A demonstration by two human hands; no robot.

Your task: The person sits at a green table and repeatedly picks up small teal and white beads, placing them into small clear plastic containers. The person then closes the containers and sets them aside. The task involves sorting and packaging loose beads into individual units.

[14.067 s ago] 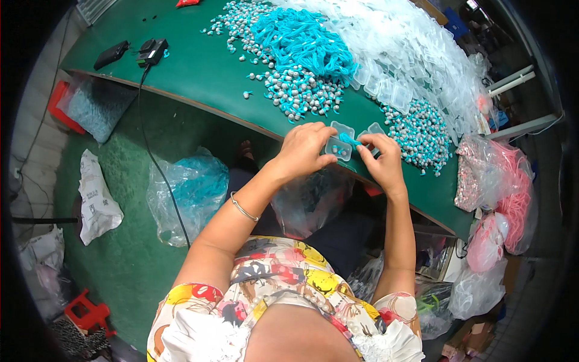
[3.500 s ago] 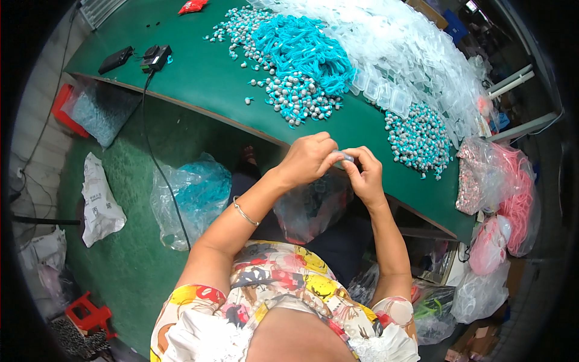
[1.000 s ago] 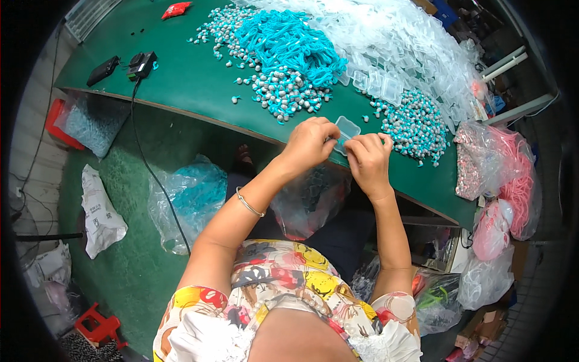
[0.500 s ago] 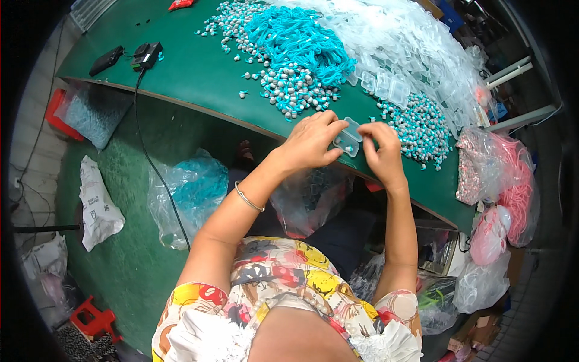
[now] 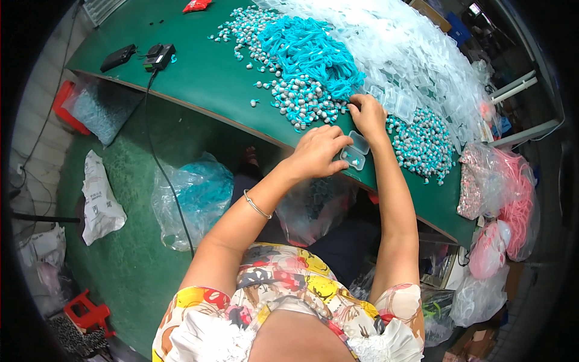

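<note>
A small clear plastic case [image 5: 356, 151] lay open at the near edge of the green bench [image 5: 199, 84], its two halves side by side. The left hand [image 5: 318, 152] rested against it, fingers curled narrow around its near side and steadying it. The right hand [image 5: 368, 116] reached just beyond it into the heap of small teal-and-silver pieces [image 5: 304, 99], fingers bent down as if pinching one, though whether they held anything could not be told. Sitting so close to the edge, the case could likely slide off or tip if nudged, and loose pieces might roll over the rim. Farther in lay a tangle of teal cords [image 5: 310, 51] and a wide drift of empty clear cases [image 5: 416, 60]; a black adapter [image 5: 160, 55] sat near the far left corner. Plastic bags [image 5: 193, 196] crowded the green floor below.
</note>
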